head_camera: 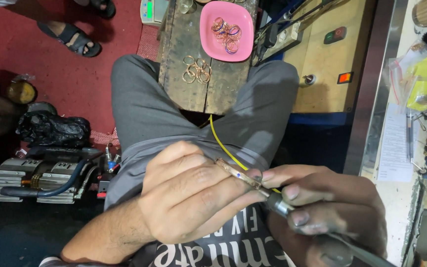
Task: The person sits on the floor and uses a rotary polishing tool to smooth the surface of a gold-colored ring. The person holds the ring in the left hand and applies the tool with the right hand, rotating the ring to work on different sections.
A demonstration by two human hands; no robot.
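My left hand point(189, 195) pinches a thin copper-coloured bangle point(235, 173) between thumb and fingers, held over my lap. My right hand point(322, 207) grips a dark pen-like rotary tool point(277, 203) whose tip meets the bangle's edge. A thin yellow cord point(221, 143) runs down across my grey trousers toward the hands. Ahead of my knees a worn wooden block point(181, 64) carries a loose cluster of copper rings point(197, 70). At its far end sits a pink dish point(208, 42) holding several more rings point(227, 33).
A wooden machine cabinet point(322, 69) with switches stands at the right, a steel-edged bench point(396, 148) with papers and plastic bags beyond it. Left on the red floor lie metal tools, a blue hose point(67, 183) and a black bag point(50, 129). Another person's sandalled foot point(72, 37) rests at top left.
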